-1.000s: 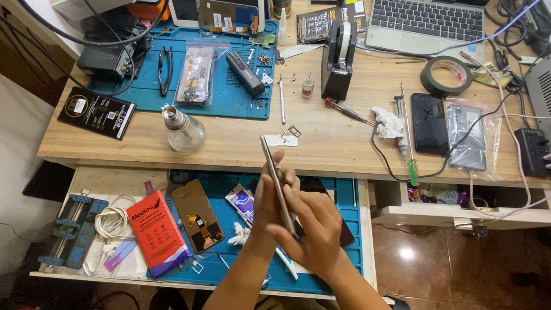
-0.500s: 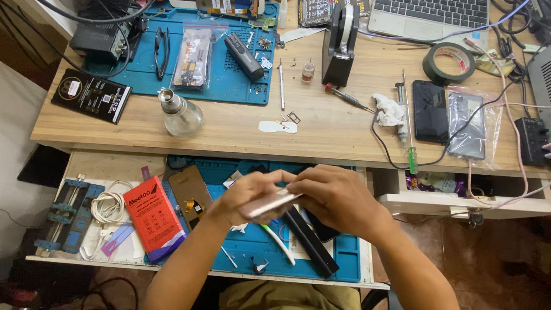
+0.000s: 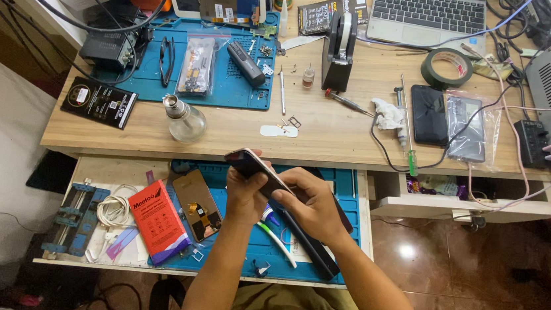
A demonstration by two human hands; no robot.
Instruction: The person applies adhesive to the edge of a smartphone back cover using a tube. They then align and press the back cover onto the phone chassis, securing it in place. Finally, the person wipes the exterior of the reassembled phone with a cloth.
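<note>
1. The left hand (image 3: 245, 195) is gripping a thin, dark, rectangular smartphone (image 3: 257, 169) from below, fingers curled around its lower edge.
2. The right hand (image 3: 314, 208) is pinching the same phone from the 3 o'clock side, thumb lying along its edge.
3. The phone is tilting above the open wooden drawer (image 3: 124, 172), just below the desk's front edge.
4. A red rectangular box (image 3: 158, 219) is lying at 8 o'clock of the hands; a clear glass bottle (image 3: 185, 122) is standing at 11 o'clock.

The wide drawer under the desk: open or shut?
Open. The drawer is pulled out below the desk edge, its blue mat and a red box exposed.
</note>
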